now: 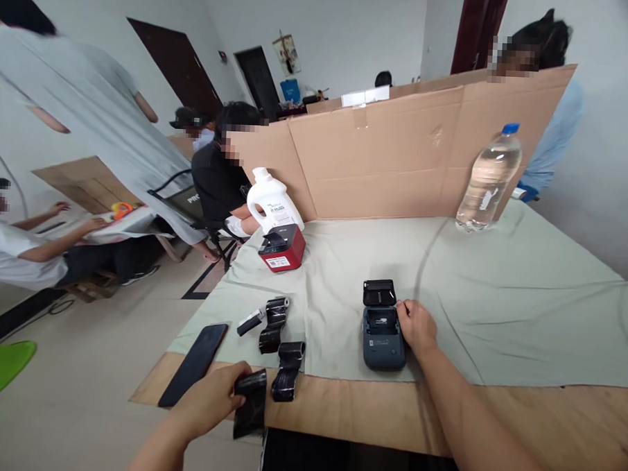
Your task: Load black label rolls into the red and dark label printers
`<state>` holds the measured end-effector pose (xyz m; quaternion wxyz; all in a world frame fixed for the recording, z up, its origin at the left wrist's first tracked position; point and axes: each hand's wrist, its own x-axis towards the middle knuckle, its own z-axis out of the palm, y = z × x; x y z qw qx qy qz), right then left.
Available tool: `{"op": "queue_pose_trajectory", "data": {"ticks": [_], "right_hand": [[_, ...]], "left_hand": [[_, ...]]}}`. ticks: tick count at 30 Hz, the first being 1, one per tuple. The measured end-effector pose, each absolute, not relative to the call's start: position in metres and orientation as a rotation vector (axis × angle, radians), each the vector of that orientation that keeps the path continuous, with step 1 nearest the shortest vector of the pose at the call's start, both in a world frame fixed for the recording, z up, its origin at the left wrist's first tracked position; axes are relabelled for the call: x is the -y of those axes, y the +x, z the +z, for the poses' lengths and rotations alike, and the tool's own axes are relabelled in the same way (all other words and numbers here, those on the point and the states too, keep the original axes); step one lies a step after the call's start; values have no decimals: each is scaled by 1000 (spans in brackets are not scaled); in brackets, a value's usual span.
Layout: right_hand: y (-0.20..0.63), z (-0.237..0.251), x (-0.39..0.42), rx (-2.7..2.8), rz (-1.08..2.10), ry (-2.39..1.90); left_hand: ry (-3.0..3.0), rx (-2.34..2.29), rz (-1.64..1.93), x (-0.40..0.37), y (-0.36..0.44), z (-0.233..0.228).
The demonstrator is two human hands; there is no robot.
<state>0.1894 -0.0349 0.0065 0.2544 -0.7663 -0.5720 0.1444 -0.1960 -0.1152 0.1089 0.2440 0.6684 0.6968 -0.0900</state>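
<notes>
My left hand is closed on a roll of shiny black ribbon, its loose end hanging at the table's front edge. On the right, my right hand has its fingers curled against the upper right side of a dark portable label printer. The printer's lid stands open, and the compartment inside shows. Two more partly unrolled black ribbon rolls, a near one and a farther one, lie beside my left hand. A small black-and-white piece rests by the farther roll.
A dark phone lies at the table's left edge. Behind are a red-and-black box, a white jug and a water bottle. A cardboard screen borders the back. Several people sit or stand around, one in black nearby.
</notes>
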Motion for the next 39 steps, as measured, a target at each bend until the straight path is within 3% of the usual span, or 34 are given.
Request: {"op": "queue_pose_trajectory", "data": {"ticks": [4,8,12,16,28,33,39], "right_hand": [[189,5,34,1543,403,-2084],[189,5,35,1541,415,-2064],[191,6,35,1557,429,-2039],[191,5,35,1564,439,-2029],[189,6,34,1542,429,-2043],[190,4,34,1545,427,-2028],[190,5,34,1534,449,-2031]], "left_hand": [[1777,-1187,-117,126,-147,157],[1831,-836,48,106,-78,153],[2012,-973,345,66,-17,115],[2185,-1228,339,35,14,86],[2329,-1234,367,30,22,69],[2249,-1161,741,28,19,54],[1723,-1360,1225,18,15,28]]}}
